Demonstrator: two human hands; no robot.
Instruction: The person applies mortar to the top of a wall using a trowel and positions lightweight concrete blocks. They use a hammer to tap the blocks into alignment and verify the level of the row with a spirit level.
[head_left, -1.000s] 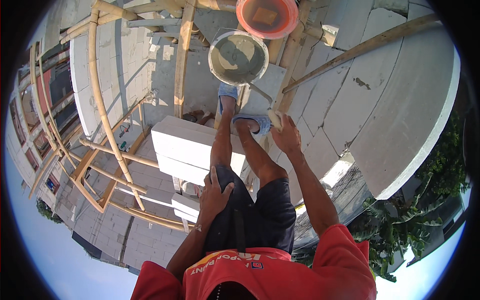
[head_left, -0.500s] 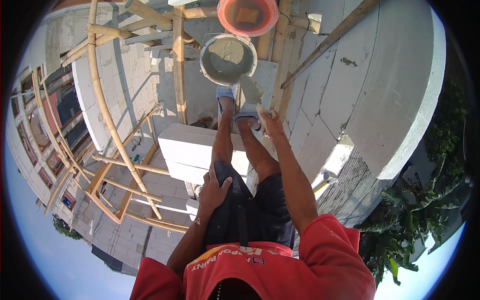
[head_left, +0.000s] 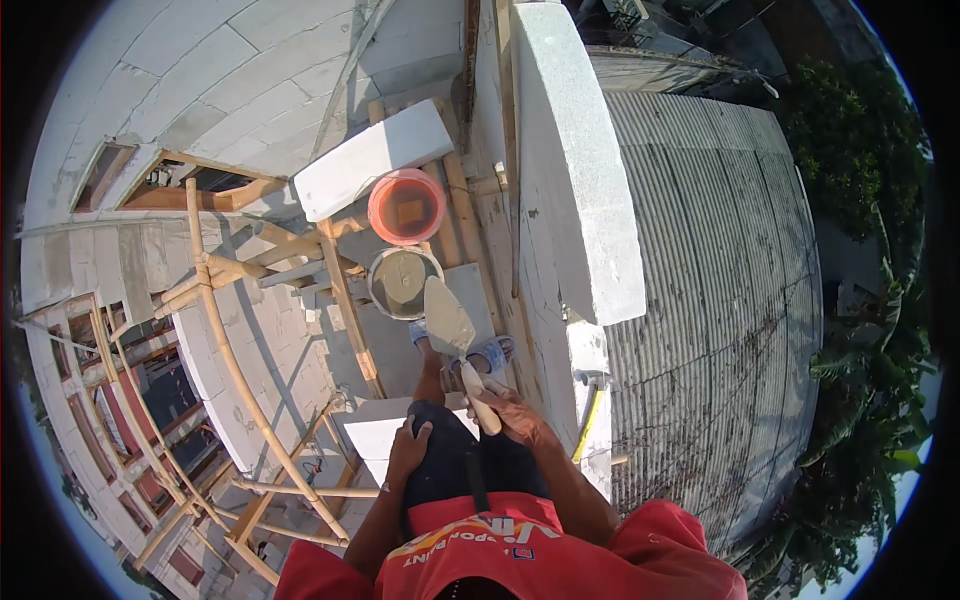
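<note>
My right hand [head_left: 507,411] grips the wooden handle of a pointed trowel [head_left: 449,318], its blade up and smeared with grey mortar. The blade's edge overlaps, in view, a bucket of grey mortar [head_left: 402,284] standing beyond my feet; whether they touch I cannot tell. Behind it stands a red bucket [head_left: 406,206] of cloudy water, with an orange-brown block-shaped thing inside. My left hand [head_left: 409,447] lies on my left thigh near the knee, holding nothing, fingers partly hidden.
A loose white block [head_left: 374,160] lies beyond the buckets. Bamboo scaffold poles [head_left: 224,325] rise on the left. To the right runs a block wall [head_left: 585,170], with a corrugated roof [head_left: 705,300] past it. A yellow-edged tool [head_left: 588,420] rests on the lower wall.
My right hand has lifted the trowel from beside the mortar bucket toward my body, blade upward. My left hand stays on my thigh. The view has tilted and swung toward the right.
</note>
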